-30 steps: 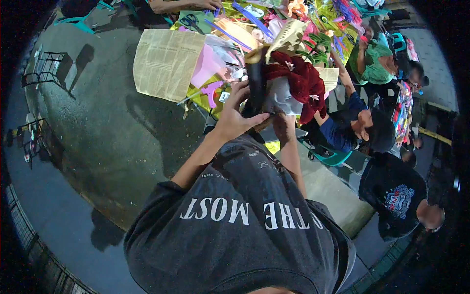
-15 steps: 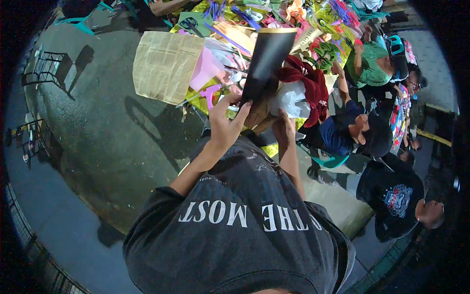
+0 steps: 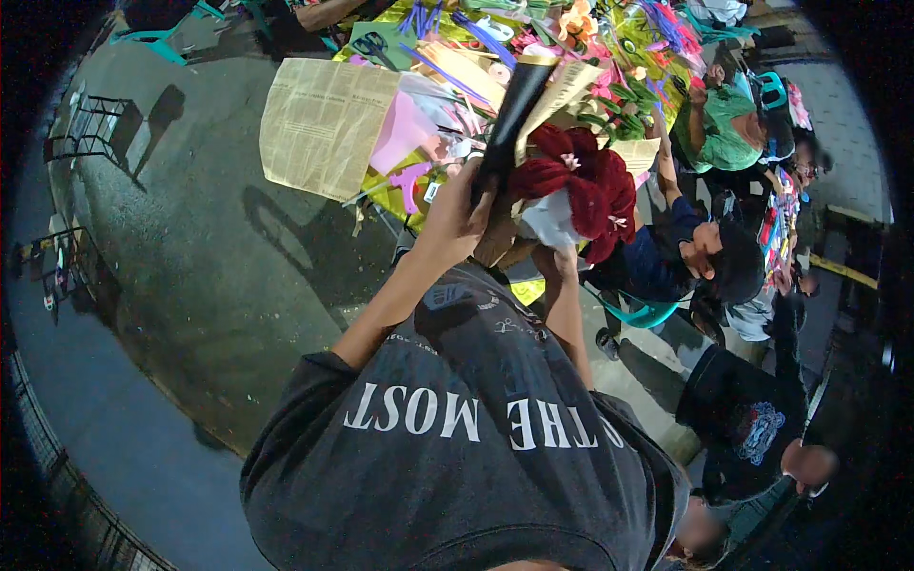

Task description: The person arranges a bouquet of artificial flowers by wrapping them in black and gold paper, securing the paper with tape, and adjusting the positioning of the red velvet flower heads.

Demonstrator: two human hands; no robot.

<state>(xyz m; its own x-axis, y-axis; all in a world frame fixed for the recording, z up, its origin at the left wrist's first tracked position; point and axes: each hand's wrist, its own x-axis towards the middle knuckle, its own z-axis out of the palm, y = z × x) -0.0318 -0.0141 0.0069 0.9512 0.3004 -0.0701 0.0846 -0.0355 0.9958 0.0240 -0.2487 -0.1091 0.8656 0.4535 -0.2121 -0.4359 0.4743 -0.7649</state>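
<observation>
My left hand point(image 3: 461, 217) is closed around the lower end of a glossy black wrapping sheet point(image 3: 515, 105), which stands upright and leans right. Beside it is a bouquet of dark red fuzzy flowers point(image 3: 571, 176) with small pale centres. White tissue point(image 3: 549, 221) wraps the bouquet's lower part. My right hand point(image 3: 560, 261) is closed at the base, under the tissue; the flowers and tissue partly hide its fingers. Behind the black sheet rises a cream printed paper point(image 3: 557, 100). Brown wrapping point(image 3: 495, 238) shows between my hands.
A table under a yellow sheet point(image 3: 379, 195) is crowded with craft materials. Printed brown paper point(image 3: 324, 124) overhangs its left side, near a purple glue gun point(image 3: 409, 186) and scissors point(image 3: 371, 46). People sit at the right, one in a green shirt point(image 3: 728, 124). A metal rack point(image 3: 90, 133) stands left.
The black sheet has turned to a narrower view and leans further right. The red flowers have swung left and face up more. A person in black at the lower right has shifted.
</observation>
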